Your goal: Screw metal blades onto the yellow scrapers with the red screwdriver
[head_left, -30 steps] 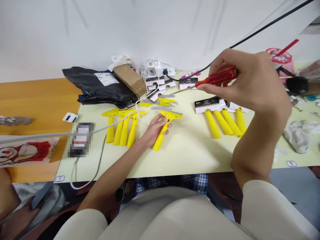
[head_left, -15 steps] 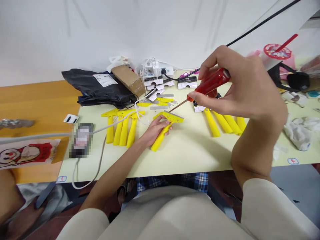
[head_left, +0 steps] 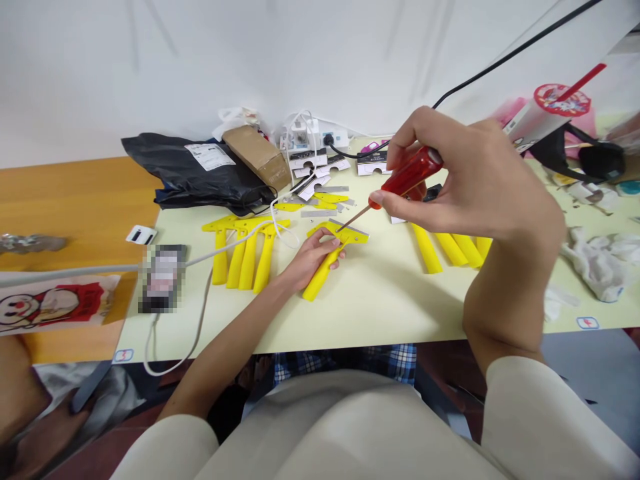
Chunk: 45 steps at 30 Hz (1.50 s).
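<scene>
A yellow scraper (head_left: 320,279), gripped by left fingers (head_left: 325,244), is now touched at its head by a red screwdriver (head_left: 411,173) lowered in right fingers (head_left: 415,130).

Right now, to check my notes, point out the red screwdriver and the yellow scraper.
Red screwdriver (head_left: 413,172): head view, on its handle.
Yellow scraper (head_left: 314,290): head view, on its grip.

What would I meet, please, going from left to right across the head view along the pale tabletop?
Pixelated dark device, row of yellow scrapers, left hand holding a yellow scraper, red-handled screwdriver, right hand, crumpled white cloth.
</scene>
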Each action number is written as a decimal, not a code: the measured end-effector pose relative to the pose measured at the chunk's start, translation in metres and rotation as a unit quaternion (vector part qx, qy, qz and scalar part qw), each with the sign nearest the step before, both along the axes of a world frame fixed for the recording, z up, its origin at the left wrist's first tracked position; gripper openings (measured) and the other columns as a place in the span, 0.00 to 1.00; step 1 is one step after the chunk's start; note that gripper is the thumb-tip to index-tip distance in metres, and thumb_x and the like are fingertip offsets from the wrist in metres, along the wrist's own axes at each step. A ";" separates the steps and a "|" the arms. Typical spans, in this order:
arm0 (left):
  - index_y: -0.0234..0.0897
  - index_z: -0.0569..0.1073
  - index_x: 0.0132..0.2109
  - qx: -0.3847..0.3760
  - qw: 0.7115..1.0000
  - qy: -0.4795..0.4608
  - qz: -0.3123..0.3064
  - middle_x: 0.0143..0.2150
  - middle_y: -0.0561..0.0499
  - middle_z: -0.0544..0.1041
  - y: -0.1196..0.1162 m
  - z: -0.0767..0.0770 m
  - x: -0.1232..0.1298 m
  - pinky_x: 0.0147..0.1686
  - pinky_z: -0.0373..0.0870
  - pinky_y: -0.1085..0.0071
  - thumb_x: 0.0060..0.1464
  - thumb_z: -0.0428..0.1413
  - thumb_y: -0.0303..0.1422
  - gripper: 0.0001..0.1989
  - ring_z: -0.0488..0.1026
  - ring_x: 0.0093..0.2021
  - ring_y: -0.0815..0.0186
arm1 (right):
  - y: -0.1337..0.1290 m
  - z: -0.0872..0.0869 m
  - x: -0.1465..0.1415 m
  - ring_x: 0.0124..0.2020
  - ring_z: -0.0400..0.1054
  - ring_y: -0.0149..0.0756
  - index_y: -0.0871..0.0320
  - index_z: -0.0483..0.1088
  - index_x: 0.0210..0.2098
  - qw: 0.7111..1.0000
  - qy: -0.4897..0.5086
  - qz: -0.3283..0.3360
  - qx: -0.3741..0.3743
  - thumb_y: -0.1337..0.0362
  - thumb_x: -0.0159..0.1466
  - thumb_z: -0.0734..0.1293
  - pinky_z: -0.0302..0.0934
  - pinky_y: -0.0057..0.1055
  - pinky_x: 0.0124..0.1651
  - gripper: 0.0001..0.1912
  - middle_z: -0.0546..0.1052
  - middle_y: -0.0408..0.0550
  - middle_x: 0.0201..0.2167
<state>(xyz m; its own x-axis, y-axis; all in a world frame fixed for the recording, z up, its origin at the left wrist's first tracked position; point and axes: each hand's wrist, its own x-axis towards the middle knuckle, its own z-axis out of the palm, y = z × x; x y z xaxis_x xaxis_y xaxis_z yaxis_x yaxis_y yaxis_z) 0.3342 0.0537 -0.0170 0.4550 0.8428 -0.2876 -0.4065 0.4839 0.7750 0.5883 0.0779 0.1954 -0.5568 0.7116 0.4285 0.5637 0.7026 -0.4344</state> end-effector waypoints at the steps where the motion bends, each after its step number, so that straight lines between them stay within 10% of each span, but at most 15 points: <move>1: 0.38 0.71 0.52 0.001 1.000 -0.001 0.000 0.48 0.47 0.78 0.000 0.000 0.000 0.27 0.66 0.75 0.59 0.73 0.36 0.22 0.79 0.39 0.67 | 0.000 0.000 0.000 0.31 0.81 0.52 0.41 0.70 0.45 1.000 -0.001 0.000 0.002 0.60 0.63 0.76 0.73 0.56 0.42 0.14 0.82 0.37 0.31; 45: 0.40 0.70 0.52 0.014 1.000 0.017 -0.007 0.49 0.46 0.81 -0.001 -0.001 0.000 0.28 0.67 0.74 0.57 0.75 0.40 0.25 0.80 0.38 0.66 | -0.002 0.000 -0.003 0.31 0.79 0.55 0.37 0.76 0.49 0.998 -0.006 -0.046 0.049 0.43 0.69 0.75 0.74 0.57 0.40 0.14 0.81 0.42 0.31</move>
